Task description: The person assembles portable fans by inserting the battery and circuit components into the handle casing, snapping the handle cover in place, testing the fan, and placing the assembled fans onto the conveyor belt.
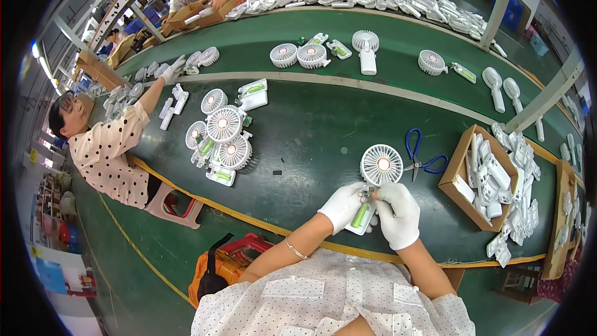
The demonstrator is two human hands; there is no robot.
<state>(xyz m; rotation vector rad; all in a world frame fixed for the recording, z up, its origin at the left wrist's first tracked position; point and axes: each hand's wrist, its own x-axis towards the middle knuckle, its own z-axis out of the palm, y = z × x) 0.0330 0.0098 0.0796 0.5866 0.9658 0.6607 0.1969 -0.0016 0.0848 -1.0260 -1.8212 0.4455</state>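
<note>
Right in front of me is a white handheld fan [381, 165], its round grille pointing away and its opened handle half [359, 221] toward me. A green battery [360, 214] shows inside that handle. My left hand [342, 206], in a white glove, grips the handle's left side near the neck. The gloved fingers of my right hand [398, 211] are closed at the neck from the right, over small parts too fine to name. Blue-handled cutters [425, 157] lie on the bench just right of the fan head.
At left on the bench [298, 130] sits a cluster of opened fans [224, 126]. A cardboard box [456, 180] of white casings stands at right beside a loose casing pile [523, 193]. Beyond runs a green conveyor [242, 46] carrying fans. A co-worker's gloved hand [173, 69] reaches over it.
</note>
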